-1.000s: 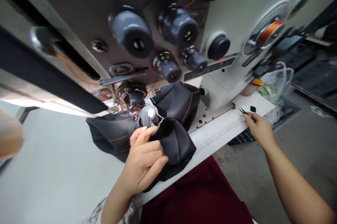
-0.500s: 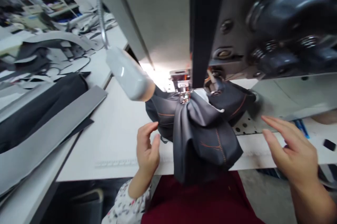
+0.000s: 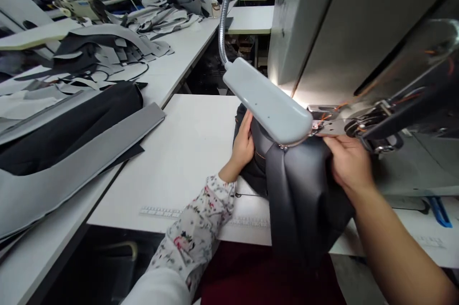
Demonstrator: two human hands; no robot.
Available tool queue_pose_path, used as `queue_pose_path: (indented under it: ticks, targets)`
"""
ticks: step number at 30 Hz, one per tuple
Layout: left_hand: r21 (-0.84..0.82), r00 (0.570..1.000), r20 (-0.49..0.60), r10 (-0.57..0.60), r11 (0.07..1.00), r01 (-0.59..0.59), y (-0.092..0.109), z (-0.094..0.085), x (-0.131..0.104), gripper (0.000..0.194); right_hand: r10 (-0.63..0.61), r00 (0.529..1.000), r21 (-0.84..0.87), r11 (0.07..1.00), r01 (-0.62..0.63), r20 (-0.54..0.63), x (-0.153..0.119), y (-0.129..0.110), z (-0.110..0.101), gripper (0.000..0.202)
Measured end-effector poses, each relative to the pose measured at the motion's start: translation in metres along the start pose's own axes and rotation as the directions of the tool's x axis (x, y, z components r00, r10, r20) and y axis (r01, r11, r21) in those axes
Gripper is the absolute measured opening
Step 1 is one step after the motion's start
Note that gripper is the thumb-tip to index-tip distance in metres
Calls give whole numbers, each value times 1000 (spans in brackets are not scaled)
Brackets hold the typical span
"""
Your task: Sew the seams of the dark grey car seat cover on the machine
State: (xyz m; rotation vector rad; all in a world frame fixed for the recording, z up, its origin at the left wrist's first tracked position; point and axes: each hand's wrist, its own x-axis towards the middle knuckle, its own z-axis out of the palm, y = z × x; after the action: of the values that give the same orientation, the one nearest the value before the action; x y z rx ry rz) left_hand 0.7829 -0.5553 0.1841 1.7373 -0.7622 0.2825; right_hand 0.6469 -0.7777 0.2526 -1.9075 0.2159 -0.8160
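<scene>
Touching black, orange-stitched leathery material (image 3: 299,200) were the left hand (image 3: 243,145), fingers straight together, and the right hand (image 3: 351,164), grip unclear.

cut pieces (image 3: 89,118): on left table (image 3: 181,51) | sewing machine (image 3: 319,37): right of lamp (image 3: 268,99) | material (image 3: 301,185): below lamp, on right table (image 3: 172,152)

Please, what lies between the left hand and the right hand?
Head view: black material lies between the left hand and the right hand, partly behind the lamp.
</scene>
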Motion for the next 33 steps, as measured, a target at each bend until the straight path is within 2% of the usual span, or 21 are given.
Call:
queue_pose_path:
  ticks: [2, 3, 6, 7, 8, 9, 10, 12, 14, 15, 16, 18, 22, 24, 26, 28, 31, 33]
  targets:
    - [16, 1000, -1, 2, 1000, -2, -1, -5, 9, 57, -3, 1000, -46, 999, 4, 21, -1, 14, 9, 19]
    - [21, 1000, 0, 0, 1000, 0, 4, -9, 6, 57, -9, 999, -71, 997, 11, 32, -6, 17, 11, 21]
    - [89, 998, -18, 57, 995, -55, 39, -25, -25, 58, -63, 998, -176, 983, 61, -6, -27, 7, 3, 25]
    - [162, 989, -26, 143, 977, -137, 54, -29, -39, 58, -128, 991, -249, 961, 119, -23, -34, 0, -3, 27]
    - [211, 962, 8, 272, 940, -268, 68, -32, -52, 57, -213, 977, -323, 926, 196, -17, -40, -9, -10, 30]
    - [224, 919, 88, 383, 892, -393, 80, -33, -63, 54, -310, 950, -378, 876, 299, 33, -44, -19, -16, 37]
    - [221, 884, 149, 443, 857, -466, 90, -33, -72, 50, -408, 904, -390, 817, 425, 130, -47, -28, -22, 44]
    - [195, 837, 210, 504, 818, -542, 100, -30, -78, 42, -544, 744, -259, 711, 654, 388, -47, -43, -30, 53]
    - [188, 811, 196, 550, 791, -582, 102, -26, -72, 32, -587, 561, -78, 647, 759, 583, -40, -49, -33, 50]
    - [185, 788, 191, 585, 767, -615, 101, -26, -67, 26, -588, 506, -33, 632, 774, 631, -36, -50, -34, 45]
    - [175, 763, 197, 616, 744, -645, 101, -27, -61, 21, -582, 482, -16, 627, 779, 655, -30, -50, -34, 40]
    - [118, 731, 217, 647, 726, -677, 101, -32, -50, 16, -587, 458, 3, 617, 787, 667, -19, -50, -35, 32]
    - [22, 734, 312, 603, 768, -640, 111, -48, -38, 21, -587, 427, 74, 642, 763, 688, 1, -61, -34, 29]
    - [86, 734, 372, 568, 766, -636, 115, -53, -37, 20, -566, 402, 70, 635, 769, 719, 5, -68, -33, 33]
    - [174, 731, 415, 541, 742, -648, 117, -57, -36, 24, -571, 372, 47, 587, 808, 731, 5, -71, -32, 37]
    - [201, 701, 447, 555, 702, -684, 117, -59, -34, 25, -587, 357, 28, 545, 838, 727, 2, -67, -34, 36]
    - [150, 635, 459, 621, 650, -745, 116, -62, -27, 17, -580, 344, 26, 535, 845, 739, -3, -56, -38, 35]
    - [128, 632, 459, 624, 658, -742, 115, -64, -23, 14, -568, 351, 22, 546, 837, 744, -4, -50, -41, 36]
